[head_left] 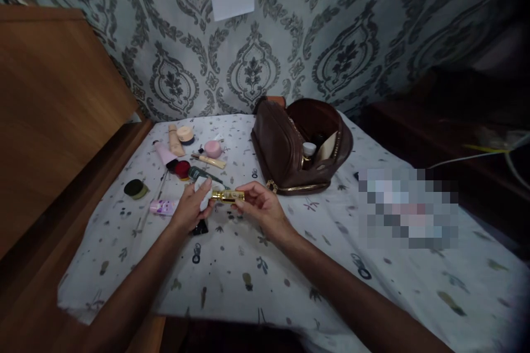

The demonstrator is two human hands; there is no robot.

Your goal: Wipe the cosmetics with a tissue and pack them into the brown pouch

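Note:
My left hand (191, 207) is closed around a crumpled white wipe (202, 185), which touches one end of a small gold cosmetic tube (227, 196). The other end of that tube is pinched between the thumb and fingers of my right hand (265, 209). Beneath and beside my left hand lie a dark green tube (205, 175), a purple-and-white tube (162, 208) and a black item (201, 227), partly covered by the hand. Just behind stands a red jar with a dark top (182, 169). What the gold tube contains cannot be made out.
An open brown leather bag (275, 146) holds a white-capped bottle (308, 149). Several cosmetics, including a pink jar (213, 149) and a beige tube (175, 141), lie at the left on the patterned white cloth (290, 298). A wooden cabinet (58, 83) borders the left; a blurred-out object (408, 209) lies right.

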